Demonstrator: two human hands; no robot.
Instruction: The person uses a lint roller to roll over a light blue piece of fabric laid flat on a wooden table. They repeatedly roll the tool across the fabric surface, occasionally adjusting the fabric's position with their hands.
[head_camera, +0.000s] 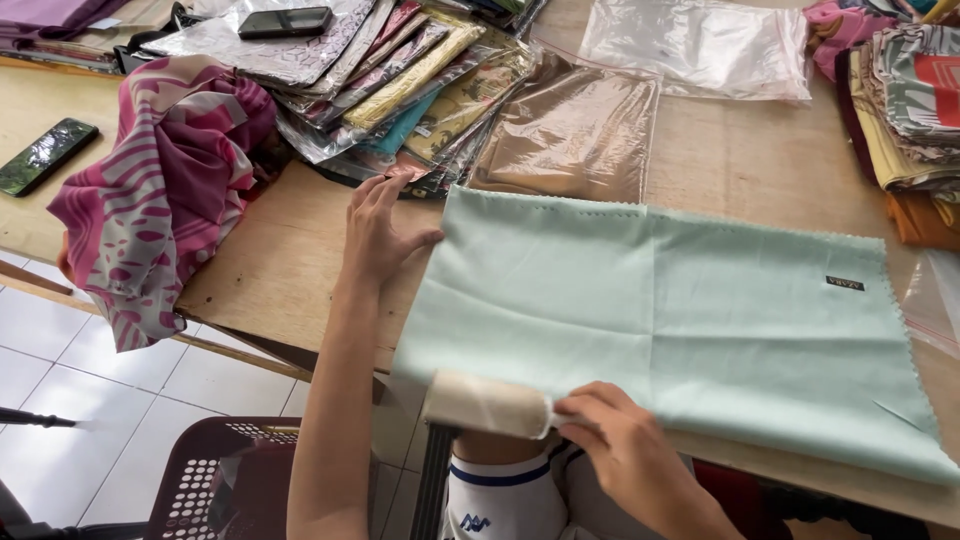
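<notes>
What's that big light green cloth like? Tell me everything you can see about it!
The light green cloth is a smooth, thin-looking fabric, folded flat into a wide rectangle, with tiny zigzag edges and a small dark tag near its right side. It lies on the wooden table, its near edge hanging slightly over. The left hand presses its upper left corner, and the right hand holds a pale lint roller at its front edge.

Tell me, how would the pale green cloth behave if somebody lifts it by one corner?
The pale green cloth would probably droop and unfold, since it lies thin and creased. It seems light. The left hand pins its edge, so it may slide on the table.
</notes>
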